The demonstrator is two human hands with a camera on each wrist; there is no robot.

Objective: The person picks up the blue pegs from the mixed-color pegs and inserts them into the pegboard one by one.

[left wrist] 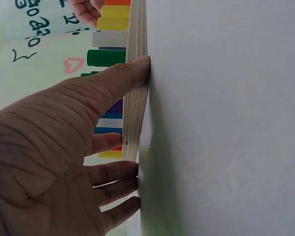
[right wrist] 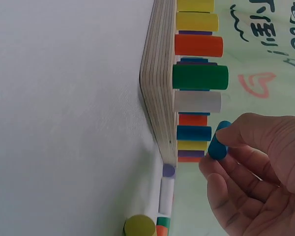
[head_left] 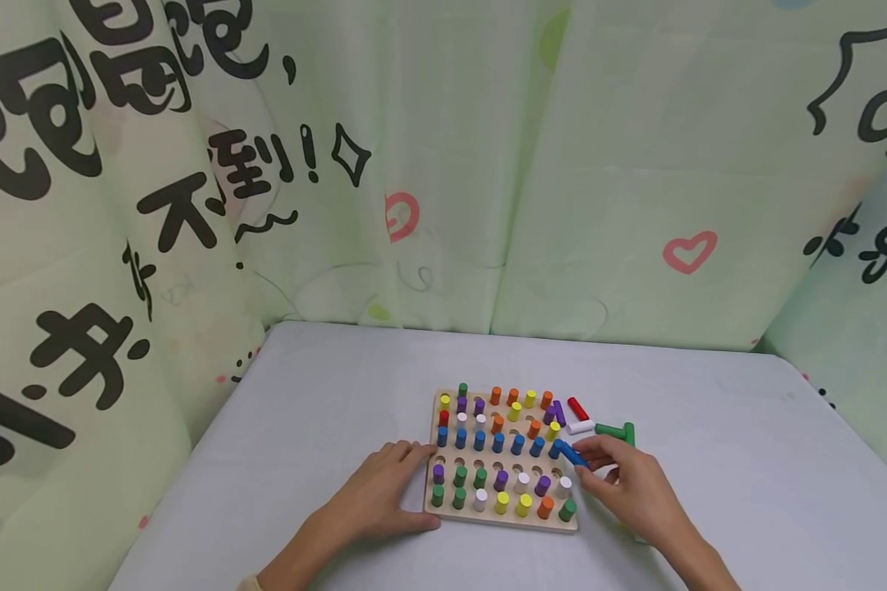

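A wooden pegboard [head_left: 503,521] lies on the table with rows of coloured pegs standing in its holes. My left hand [head_left: 384,492] rests at its left side; in the left wrist view the thumb touches the plywood edge [left wrist: 136,105] and the fingers are extended. My right hand [head_left: 636,484] pinches a blue peg [right wrist: 220,140] between thumb and fingers, held tilted over the board's right edge. In the head view this peg overlaps the rightmost blue peg [head_left: 555,449] of a row of standing blue ones.
Loose pegs lie right of the board: a red peg [head_left: 577,408], a white peg [head_left: 581,427], a purple peg [head_left: 558,413] and green pegs [head_left: 609,430]. A yellow peg [right wrist: 140,226] shows low in the right wrist view. Printed curtains surround the white table [head_left: 355,369].
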